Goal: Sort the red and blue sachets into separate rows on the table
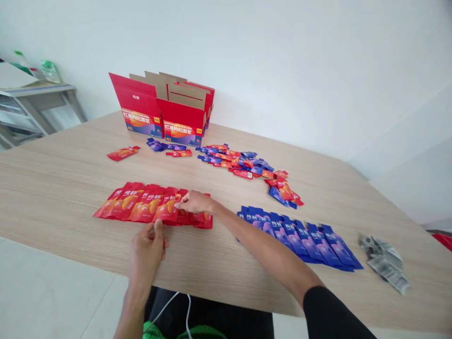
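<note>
A fanned row of red sachets [141,205] lies on the wooden table [63,188] in front of me. My right hand [194,202] rests on the right end of that row, its fingers pinched on the top edge of one red sachet. My left hand [148,247] is at the row's near edge, thumb and fingers closed on the bottom edge of a red sachet. To the right lies a fanned row of blue sachets [303,238].
A loose heap of mixed red and blue sachets [247,167] lies further back. Two open red cartons [165,110] stand at the far side, one single red sachet [123,153] to their left. Silver packets [384,263] lie at the right. A shelf [35,101] stands at the far left.
</note>
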Demonstrator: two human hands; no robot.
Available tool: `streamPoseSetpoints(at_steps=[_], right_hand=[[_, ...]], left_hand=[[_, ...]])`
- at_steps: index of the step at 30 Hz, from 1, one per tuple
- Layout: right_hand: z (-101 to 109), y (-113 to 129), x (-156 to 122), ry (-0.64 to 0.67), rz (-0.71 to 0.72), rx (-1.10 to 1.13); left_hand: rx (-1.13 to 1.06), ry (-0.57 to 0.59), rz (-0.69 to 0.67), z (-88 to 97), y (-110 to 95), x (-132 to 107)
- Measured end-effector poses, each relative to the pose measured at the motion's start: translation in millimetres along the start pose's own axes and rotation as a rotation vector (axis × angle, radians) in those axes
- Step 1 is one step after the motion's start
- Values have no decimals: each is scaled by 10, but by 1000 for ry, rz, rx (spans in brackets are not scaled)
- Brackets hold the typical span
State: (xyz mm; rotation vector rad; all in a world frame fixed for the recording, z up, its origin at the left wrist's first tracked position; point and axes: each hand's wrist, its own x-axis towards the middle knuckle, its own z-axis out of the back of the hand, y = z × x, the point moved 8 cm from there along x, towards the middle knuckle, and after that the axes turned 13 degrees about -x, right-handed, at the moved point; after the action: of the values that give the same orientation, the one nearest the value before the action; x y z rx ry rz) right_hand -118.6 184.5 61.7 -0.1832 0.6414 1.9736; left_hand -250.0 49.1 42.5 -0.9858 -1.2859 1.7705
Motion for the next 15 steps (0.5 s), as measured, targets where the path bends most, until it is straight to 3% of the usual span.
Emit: streamPoseSetpoints(at_steps=[9,15], right_hand=[[161,120,-35,32,4,-297],[181,169,-52,19,21,-302]], left_hand=[[30,-17,-20,-5,59,14],[12,-14,-18,-2,101,16]])
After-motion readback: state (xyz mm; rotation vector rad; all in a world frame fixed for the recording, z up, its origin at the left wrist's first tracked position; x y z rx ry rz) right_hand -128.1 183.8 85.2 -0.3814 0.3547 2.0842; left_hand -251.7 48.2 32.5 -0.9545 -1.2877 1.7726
